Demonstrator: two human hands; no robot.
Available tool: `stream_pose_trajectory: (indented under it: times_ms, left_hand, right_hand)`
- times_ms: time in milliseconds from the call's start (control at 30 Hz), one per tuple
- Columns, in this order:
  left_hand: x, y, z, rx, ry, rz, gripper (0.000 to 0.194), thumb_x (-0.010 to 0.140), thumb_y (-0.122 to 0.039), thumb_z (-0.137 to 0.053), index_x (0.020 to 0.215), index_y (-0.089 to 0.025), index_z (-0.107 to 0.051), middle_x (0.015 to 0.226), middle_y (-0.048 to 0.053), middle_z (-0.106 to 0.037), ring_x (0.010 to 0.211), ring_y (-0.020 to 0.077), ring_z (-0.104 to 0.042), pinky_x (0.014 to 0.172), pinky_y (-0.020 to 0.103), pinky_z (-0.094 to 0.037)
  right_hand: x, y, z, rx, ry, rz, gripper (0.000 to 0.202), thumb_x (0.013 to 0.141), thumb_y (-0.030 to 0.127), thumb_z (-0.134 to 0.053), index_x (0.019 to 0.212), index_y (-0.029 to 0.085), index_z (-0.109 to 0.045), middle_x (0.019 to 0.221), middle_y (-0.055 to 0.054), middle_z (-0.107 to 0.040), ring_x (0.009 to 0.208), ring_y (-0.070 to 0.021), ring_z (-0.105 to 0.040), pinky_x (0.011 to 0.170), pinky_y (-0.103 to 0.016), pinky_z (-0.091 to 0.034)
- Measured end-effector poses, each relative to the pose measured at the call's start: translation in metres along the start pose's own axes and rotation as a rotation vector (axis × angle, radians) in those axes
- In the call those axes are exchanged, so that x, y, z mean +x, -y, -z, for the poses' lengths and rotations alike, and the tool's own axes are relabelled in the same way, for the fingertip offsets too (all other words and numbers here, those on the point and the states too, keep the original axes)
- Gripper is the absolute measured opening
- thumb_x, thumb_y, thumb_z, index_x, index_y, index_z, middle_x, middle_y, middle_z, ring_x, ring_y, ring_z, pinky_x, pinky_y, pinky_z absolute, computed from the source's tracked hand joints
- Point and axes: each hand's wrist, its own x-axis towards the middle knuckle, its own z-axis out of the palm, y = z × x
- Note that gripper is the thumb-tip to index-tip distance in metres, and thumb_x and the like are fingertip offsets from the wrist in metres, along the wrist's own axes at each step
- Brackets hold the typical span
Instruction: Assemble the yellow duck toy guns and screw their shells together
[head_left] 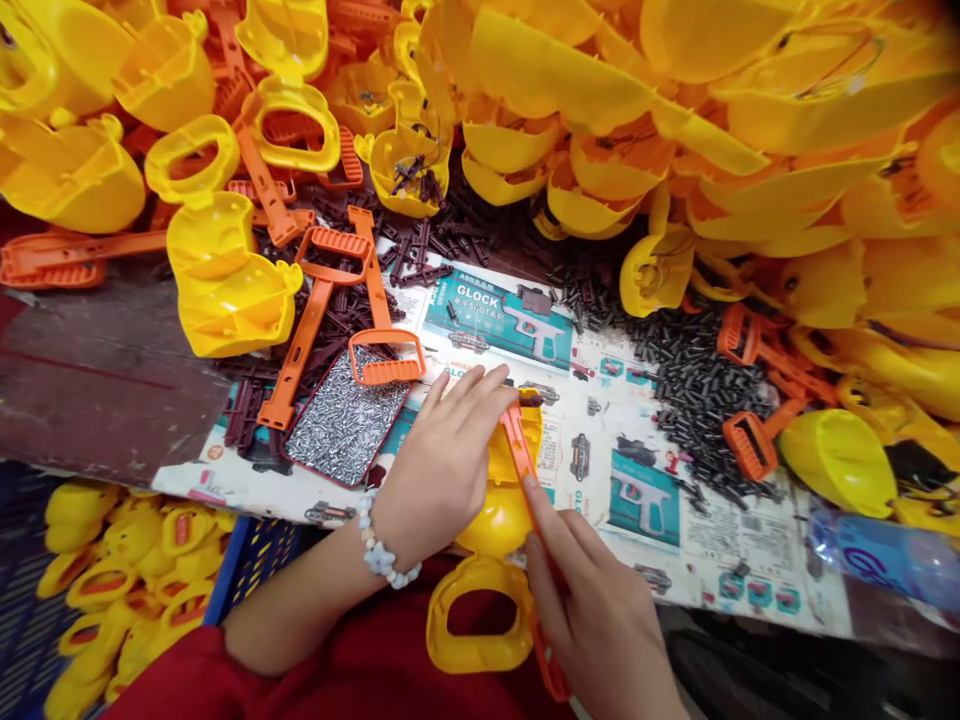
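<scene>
My left hand (442,455), wearing a beaded bracelet, lies along the left side of a yellow plastic half-shell (499,525) with a ring-shaped handle; its thumb is hidden. The fingertips rest at the top end of an orange plastic lever (517,440), by a small dark piece (530,400). Lower down, my right hand (600,590) is closed around the lever, index finger stretched along it. The lever lies lengthwise over the shell, partly covered by the right hand. Close to my left hand, an orange lever with a slotted grip (386,358) rests on a tray of small silver screws (341,425).
Yellow shells (540,80) are heaped across the back. Dark brown plastic parts (247,410) and a pile of small black pieces (697,400) lie on printed cardboard (517,380). A plastic bottle (885,555) is at right. A blue crate (232,570) and yellow ducks (142,560) are lower left.
</scene>
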Motion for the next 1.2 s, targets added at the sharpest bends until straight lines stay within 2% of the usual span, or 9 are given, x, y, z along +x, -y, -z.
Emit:
stream_pose_trajectory:
  times_ms: [100,300,467,533,633,767,833,933,1200]
  left_hand:
    - [0.000,0.000,-0.001,0.013,0.022,0.000,0.046,0.083,-0.001,-0.032,0.127,-0.009,-0.042,0.139,0.014,-0.047,0.133,0.0275,-0.039,0.110,0.053,-0.032]
    - [-0.002,-0.004,-0.005,0.056,0.034,-0.012,0.049,0.083,-0.002,-0.031,0.131,-0.005,-0.038,0.141,0.017,-0.044,0.133,0.0283,-0.039,0.108,0.055,-0.033]
    - [-0.009,-0.009,-0.005,0.118,0.074,-0.022,0.050,0.084,-0.003,-0.031,0.134,-0.005,-0.034,0.143,0.016,-0.042,0.133,0.0294,-0.037,0.108,0.053,-0.033]
    - [-0.010,-0.010,-0.003,0.120,0.087,-0.018,0.046,0.087,-0.006,-0.034,0.132,-0.006,-0.037,0.140,0.016,-0.045,0.130,0.0287,-0.041,0.106,0.050,-0.037]
    - [-0.006,-0.006,0.003,0.099,0.098,0.072,0.040,0.089,-0.019,-0.046,0.127,-0.007,-0.042,0.123,0.017,-0.057,0.114,0.0280,-0.052,0.095,0.044,-0.046]
    - [0.003,0.001,0.010,0.115,0.163,0.091,0.033,0.087,-0.032,-0.055,0.110,-0.009,-0.054,0.098,0.012,-0.062,0.094,0.0274,-0.053,0.082,0.043,-0.049]
    - [0.006,0.004,0.012,0.132,0.189,0.056,0.024,0.088,-0.033,-0.054,0.099,-0.012,-0.059,0.091,0.009,-0.061,0.090,0.0267,-0.051,0.082,0.043,-0.047]
    - [0.007,0.006,0.010,0.126,0.204,0.065,0.019,0.087,-0.030,-0.054,0.090,-0.013,-0.059,0.088,0.009,-0.058,0.089,0.0261,-0.049,0.082,0.042,-0.046]
    - [0.002,-0.004,0.005,0.086,0.276,0.145,0.015,0.088,-0.027,-0.052,0.094,-0.012,-0.052,0.089,0.009,-0.061,0.085,0.0232,-0.059,0.075,0.037,-0.051]
  right_hand:
    - [0.002,-0.001,-0.001,0.038,0.024,-0.016,0.039,0.102,0.020,-0.028,0.139,0.016,-0.037,0.080,-0.004,-0.050,0.059,-0.0135,-0.051,0.049,-0.020,-0.041]
    - [-0.002,0.002,0.007,0.264,0.065,-0.081,0.035,0.101,0.018,-0.032,0.134,0.020,-0.042,0.095,-0.004,-0.056,0.084,-0.0136,-0.058,0.064,-0.015,-0.049]
    - [-0.003,0.018,0.003,-0.156,0.048,-0.011,0.038,0.100,0.019,-0.024,0.132,0.010,-0.044,0.071,-0.003,-0.051,0.049,-0.0146,-0.052,0.038,-0.022,-0.038]
    - [-0.002,0.021,0.007,-0.217,0.062,0.012,0.039,0.101,0.019,-0.022,0.132,0.009,-0.042,0.072,-0.003,-0.054,0.047,-0.0147,-0.052,0.035,-0.023,-0.036]
    - [-0.005,0.020,0.025,-0.048,0.125,-0.030,0.033,0.103,0.026,-0.026,0.127,0.014,-0.043,0.089,-0.005,-0.060,0.063,-0.0150,-0.061,0.048,-0.020,-0.049]
    - [-0.015,0.016,0.044,0.191,0.285,-0.125,0.026,0.102,0.036,-0.038,0.120,0.018,-0.043,0.088,-0.002,-0.062,0.072,-0.0131,-0.063,0.053,-0.015,-0.050]
    - [-0.020,0.017,0.041,0.256,0.351,-0.047,0.028,0.102,0.034,-0.037,0.123,0.016,-0.040,0.087,-0.002,-0.061,0.070,-0.0116,-0.062,0.050,-0.014,-0.047]
    - [-0.026,0.020,0.027,0.336,0.292,0.053,0.025,0.101,0.023,-0.033,0.124,0.014,-0.038,0.077,0.001,-0.057,0.060,-0.0099,-0.057,0.050,-0.016,-0.043]
    - [-0.027,0.026,0.003,0.450,0.171,0.026,0.019,0.091,0.010,-0.039,0.108,0.016,-0.046,0.076,-0.001,-0.054,0.063,-0.0120,-0.053,0.055,-0.019,-0.039]
